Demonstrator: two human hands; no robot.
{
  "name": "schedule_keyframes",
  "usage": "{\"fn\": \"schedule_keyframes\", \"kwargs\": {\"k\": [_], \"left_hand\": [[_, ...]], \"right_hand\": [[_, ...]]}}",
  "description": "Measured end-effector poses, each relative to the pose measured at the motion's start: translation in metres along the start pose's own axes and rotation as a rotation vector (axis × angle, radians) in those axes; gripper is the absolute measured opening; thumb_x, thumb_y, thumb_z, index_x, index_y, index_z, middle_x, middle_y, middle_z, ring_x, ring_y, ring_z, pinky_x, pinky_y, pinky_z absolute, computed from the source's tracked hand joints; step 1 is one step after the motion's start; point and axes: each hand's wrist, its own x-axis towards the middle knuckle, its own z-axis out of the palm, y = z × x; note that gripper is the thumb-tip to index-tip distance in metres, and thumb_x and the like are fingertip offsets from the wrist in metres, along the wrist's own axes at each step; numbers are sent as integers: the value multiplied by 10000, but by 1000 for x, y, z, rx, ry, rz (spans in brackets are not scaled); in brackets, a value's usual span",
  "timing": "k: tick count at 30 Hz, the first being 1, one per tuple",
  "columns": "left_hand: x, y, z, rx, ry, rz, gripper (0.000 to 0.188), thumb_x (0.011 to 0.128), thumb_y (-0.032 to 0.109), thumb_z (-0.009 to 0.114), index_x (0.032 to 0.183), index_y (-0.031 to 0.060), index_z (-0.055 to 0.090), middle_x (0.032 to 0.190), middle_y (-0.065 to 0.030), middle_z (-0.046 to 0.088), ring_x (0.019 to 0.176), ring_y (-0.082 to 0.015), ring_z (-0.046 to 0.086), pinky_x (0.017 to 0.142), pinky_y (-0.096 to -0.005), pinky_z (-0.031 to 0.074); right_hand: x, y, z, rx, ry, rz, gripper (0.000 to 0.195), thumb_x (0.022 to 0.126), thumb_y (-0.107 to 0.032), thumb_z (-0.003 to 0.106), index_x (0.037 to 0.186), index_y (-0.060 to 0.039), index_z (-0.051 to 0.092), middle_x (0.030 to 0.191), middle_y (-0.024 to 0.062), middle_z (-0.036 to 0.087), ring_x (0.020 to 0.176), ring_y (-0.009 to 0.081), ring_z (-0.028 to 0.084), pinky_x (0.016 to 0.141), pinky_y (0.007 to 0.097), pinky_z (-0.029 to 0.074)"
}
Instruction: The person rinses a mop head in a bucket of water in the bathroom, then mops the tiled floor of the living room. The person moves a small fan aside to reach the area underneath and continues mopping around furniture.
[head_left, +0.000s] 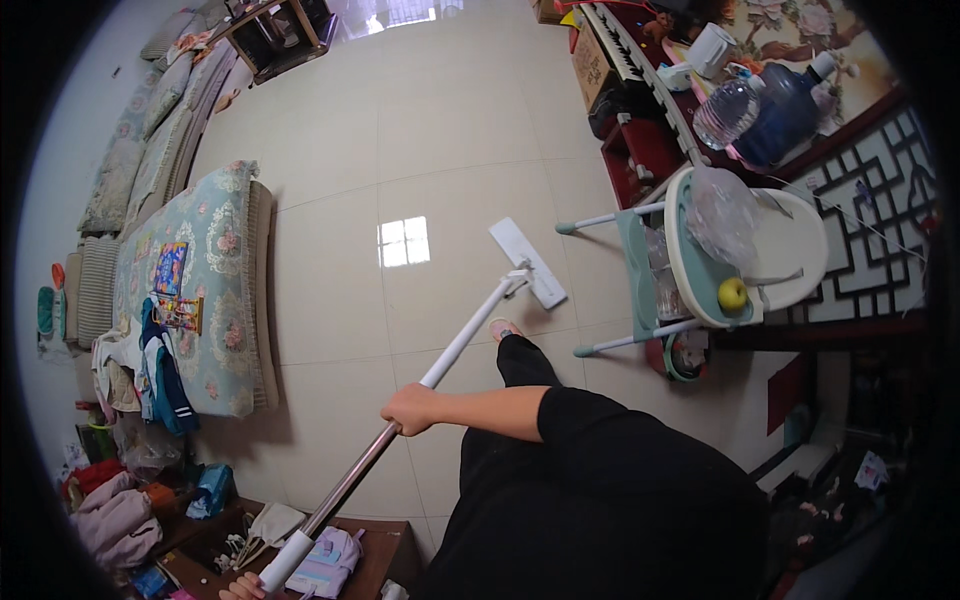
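Observation:
A white flat mop head (528, 262) lies on the tiled floor, joined by a white swivel to a long pole. My right hand (411, 409) is closed around the middle of the mop pole (465, 337), where the white part meets the metal part. At the lower left edge, my left hand (243, 587) holds the white grip (286, 561) at the pole's upper end; part of this hand is cut off by the frame. My foot in a pink slipper (504, 328) is just below the mop head.
A high chair (679, 247) with a yellow-green apple (732, 295) stands at right, its legs reaching over the floor. A cloth-covered table or seat (217, 300) stands at left. A brown wooden cabinet (386, 544) with a lilac bag (327, 562) is below.

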Motion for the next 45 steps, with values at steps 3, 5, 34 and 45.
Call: {"fn": "schedule_keyframes", "kwargs": {"k": [3,5,34,45], "left_hand": [[-1,-10,-7,-12,53,-91,174,780,156,526,669,97,406,623,-16,400,610,-138,378,626,-296,343],[-12,-34,-47,-92,-13,-221,241,795,97,538,729,109,307,643,-19,342,636,-120,379,699,-271,330],[-54,-155,-148,-185,413,-572,200,752,113,621,744,99,422,629,7,396,667,-141,423,825,-323,366],[0,16,-126,11,182,-102,161,753,130,527,709,113,373,581,3,369,573,-132,386,597,-280,342]], "right_hand": [[-22,-2,23,-25,-13,84,103,660,-185,566,709,-94,562,651,102,580,654,319,577,543,449,435],[-35,15,41,-21,10,133,108,666,-194,569,711,-96,562,650,104,579,658,319,579,545,451,436],[-5,116,161,-110,251,320,50,576,-127,623,589,-113,577,596,127,553,645,331,561,620,463,407],[39,-44,116,179,214,-68,141,605,-91,612,714,-89,523,643,109,551,675,331,564,591,460,434]]}}
